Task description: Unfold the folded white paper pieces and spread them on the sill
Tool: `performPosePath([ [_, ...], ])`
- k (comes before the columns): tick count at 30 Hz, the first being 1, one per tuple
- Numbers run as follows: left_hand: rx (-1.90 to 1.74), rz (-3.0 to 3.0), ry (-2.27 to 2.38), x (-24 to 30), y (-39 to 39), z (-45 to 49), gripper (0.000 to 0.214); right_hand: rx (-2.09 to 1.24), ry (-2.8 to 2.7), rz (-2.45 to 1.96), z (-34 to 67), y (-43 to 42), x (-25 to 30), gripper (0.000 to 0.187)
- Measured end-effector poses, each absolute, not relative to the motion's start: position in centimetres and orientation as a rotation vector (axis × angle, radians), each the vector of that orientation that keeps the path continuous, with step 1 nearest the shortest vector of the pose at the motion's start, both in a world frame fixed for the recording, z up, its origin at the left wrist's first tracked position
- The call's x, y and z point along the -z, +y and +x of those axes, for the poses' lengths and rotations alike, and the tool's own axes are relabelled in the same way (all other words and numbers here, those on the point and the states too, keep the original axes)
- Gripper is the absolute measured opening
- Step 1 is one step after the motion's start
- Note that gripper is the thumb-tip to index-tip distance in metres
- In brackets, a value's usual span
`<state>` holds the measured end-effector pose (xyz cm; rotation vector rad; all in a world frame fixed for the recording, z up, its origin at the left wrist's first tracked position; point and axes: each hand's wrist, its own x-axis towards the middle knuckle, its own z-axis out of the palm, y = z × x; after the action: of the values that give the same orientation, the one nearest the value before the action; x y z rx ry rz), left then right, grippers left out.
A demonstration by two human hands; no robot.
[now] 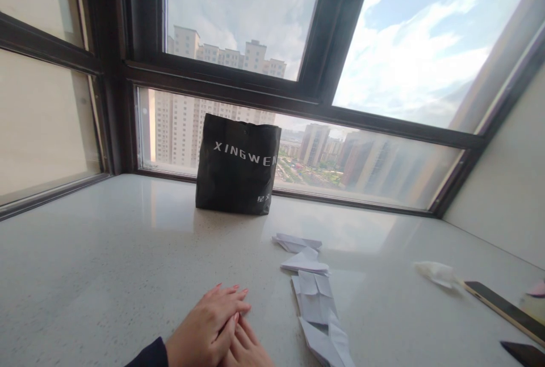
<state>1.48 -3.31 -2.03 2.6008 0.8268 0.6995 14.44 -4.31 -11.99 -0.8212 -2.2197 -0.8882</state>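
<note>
My left hand (208, 320) rests over my right hand (247, 345) at the bottom centre of the head view, both on a pale speckled counter (97, 282). The left fingers lie stretched across the right hand, and nothing shows in them. Part of the right hand is covered, but its visible fingers lie flat and hold nothing. Just right of the hands, several folded white paper pieces run in a column: a narrow folded paper (297, 242) at the far end, a triangular folded paper (305, 261), a squarish creased paper (315, 297), and another folded paper (326, 342) nearest me.
A black bag (236, 168) with white lettering stands upright by the window (374, 157). At right lie a crumpled white tissue (436, 274), a long dark flat object with a pale edge (504, 307) and a dark pointed object (523, 353).
</note>
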Motion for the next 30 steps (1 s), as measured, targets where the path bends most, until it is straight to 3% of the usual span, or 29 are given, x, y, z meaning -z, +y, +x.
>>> performPosePath([
  [30, -0.728, 2.593, 0.808, 1.9, -3.4, 1.4, 0.035, 0.916, -2.236, -0.801, 14.7, -3.8, 13.6, 0.030],
])
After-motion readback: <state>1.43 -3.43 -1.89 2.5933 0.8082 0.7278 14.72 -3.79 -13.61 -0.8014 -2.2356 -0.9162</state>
